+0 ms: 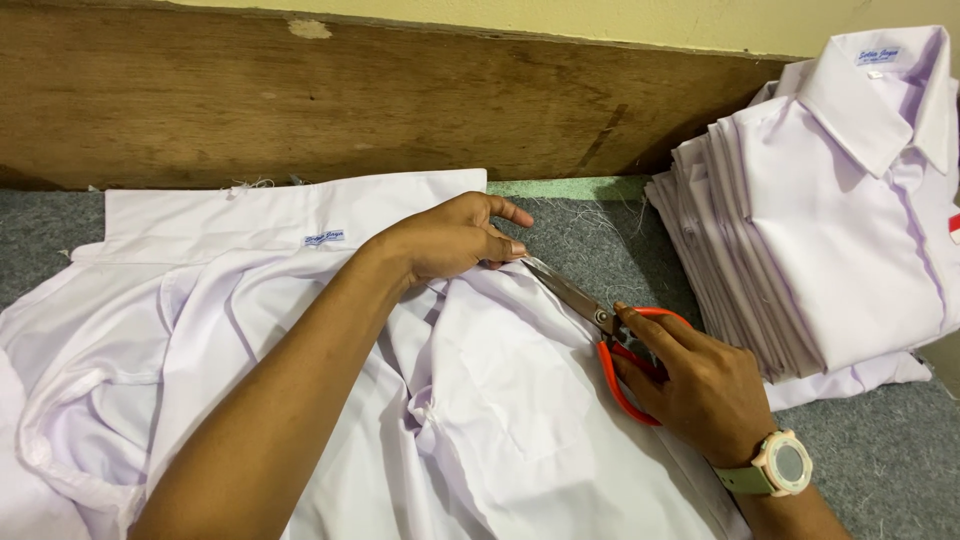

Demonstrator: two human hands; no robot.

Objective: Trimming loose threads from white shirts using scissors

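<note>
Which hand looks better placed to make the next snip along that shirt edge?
Probably the right hand: its fingers are in the orange-handled scissors. The left hand only pins the white shirt.

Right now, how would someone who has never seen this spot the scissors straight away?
Start at the tall stack of folded white shirts on the right. Just left of its base, the right hand holds orange-handled steel scissors, blades pointing at the left hand. They are the only bright orange thing amid white cloth.

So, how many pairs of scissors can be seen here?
1. The scissors, with orange handles, are in the right hand; the blades point to the left hand on the white shirt. Others may be hidden under cloth.
</note>
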